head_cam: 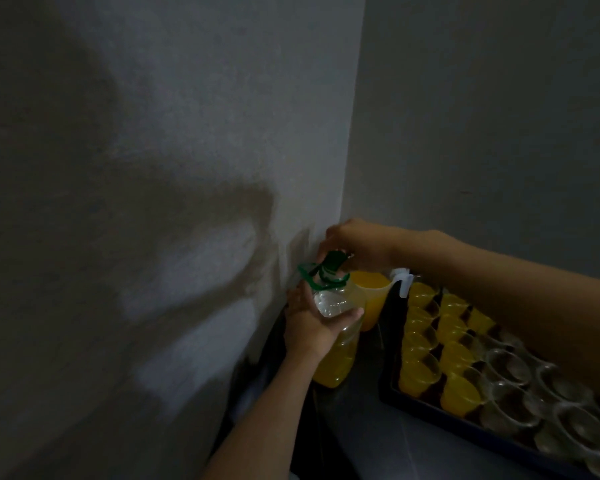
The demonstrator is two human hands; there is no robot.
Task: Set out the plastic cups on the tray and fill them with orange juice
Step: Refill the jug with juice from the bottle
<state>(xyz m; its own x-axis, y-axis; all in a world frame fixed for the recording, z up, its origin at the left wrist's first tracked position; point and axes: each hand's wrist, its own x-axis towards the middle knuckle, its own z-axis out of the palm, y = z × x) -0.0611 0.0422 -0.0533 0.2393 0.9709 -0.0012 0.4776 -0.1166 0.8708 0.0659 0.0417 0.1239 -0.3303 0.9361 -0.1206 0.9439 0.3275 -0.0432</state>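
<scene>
In a dim corner where 2 grey walls (187, 168) meet, a tall clear plastic bottle of orange juice (336, 362) stands upright at the desk's (354, 427) far left corner, close to the wall and about half full. The left hand (312, 323) wraps its fingers and thumb round the bottle's clear shoulder. The right hand (357, 242) is curled over the bottle's green plastic cap (333, 261), fingertips pinching it; a green carrying loop (307, 271) hangs at the neck. Just behind the bottle is a translucent plastic jug of orange juice (373, 296) with a white handle (404, 284). To the right a dark rectangular tray (430, 414) carries small clear plastic cups: juice-filled cups (420, 372) in the 2 rows along its left edge, empty cups (510, 368) toward its right.
</scene>
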